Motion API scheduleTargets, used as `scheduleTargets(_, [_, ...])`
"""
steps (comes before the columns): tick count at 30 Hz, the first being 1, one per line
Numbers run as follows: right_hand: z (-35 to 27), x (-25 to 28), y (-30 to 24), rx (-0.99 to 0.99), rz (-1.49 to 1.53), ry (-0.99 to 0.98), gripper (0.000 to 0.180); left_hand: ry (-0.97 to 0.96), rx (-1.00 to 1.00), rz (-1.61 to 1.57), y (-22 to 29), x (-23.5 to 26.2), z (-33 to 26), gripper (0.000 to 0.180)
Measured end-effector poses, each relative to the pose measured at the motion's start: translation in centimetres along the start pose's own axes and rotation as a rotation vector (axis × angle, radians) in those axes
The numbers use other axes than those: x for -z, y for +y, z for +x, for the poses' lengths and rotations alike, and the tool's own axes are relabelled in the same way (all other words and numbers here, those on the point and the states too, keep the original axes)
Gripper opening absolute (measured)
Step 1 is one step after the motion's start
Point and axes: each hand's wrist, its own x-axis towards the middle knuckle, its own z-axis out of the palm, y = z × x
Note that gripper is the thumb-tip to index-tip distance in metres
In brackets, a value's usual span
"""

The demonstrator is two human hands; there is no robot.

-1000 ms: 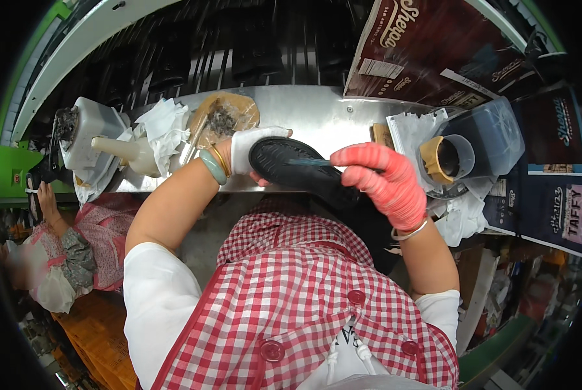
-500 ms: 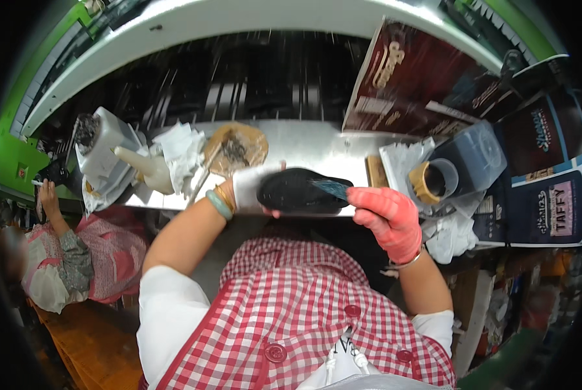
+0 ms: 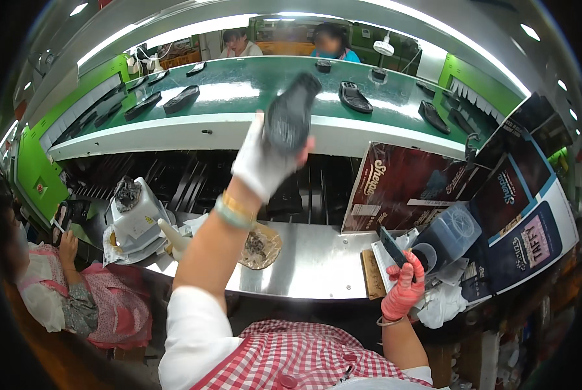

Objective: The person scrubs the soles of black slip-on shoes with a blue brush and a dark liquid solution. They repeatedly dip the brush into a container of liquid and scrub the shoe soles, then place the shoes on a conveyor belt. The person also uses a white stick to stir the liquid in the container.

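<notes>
The left hand [image 3: 260,166], in a white glove, grips a dark shoe sole [image 3: 291,120] raised toward the green conveyor [image 3: 239,88], light and bendy-looking, best held mid-length, while the right hand [image 3: 403,289] clasps a brush [image 3: 392,247] over the tabletop [image 3: 317,263]

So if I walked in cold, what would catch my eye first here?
Probably the left hand in a white glove, raised high and holding a dark shoe sole up toward the green conveyor belt, where more soles lie. Lower right, the right hand in a red glove grips a dark brush beside a clear plastic tub.
</notes>
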Motion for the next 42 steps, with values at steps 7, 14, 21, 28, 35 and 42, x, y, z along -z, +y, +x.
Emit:
scheduleTargets(7, [-1.3,1.2,1.2,-0.050,-0.033,-0.040,0.025,-0.152,-0.015,0.172,-8.6,-3.3,-3.5,0.034])
scheduleTargets(14, [-1.5,1.0,0.2,0.250,-0.266,-0.170,0.023,-1.232,-0.153,0.251,-8.7,-7.3,-11.1,0.040])
scheduleTargets(21, [-1.0,1.7,0.2,0.336,-0.407,-0.259,0.024,-0.884,-0.287,0.316,-11.5,-7.0,-13.0,0.011])
scheduleTargets(28, [-0.8,1.5,0.5,0.356,-0.437,-0.253,0.025,-0.928,-0.363,0.270,-13.5,-6.8,-12.4,0.006])
scheduleTargets(35, [-0.4,1.1,-0.1,0.473,-0.513,-0.310,0.026,-1.060,-0.238,0.252,-12.2,-6.9,-11.6,0.012])
scheduleTargets(42, [-1.0,0.9,-0.1,0.527,-0.554,-0.398,0.029,-0.672,-0.558,0.336,-11.9,-7.4,-11.8,0.025])
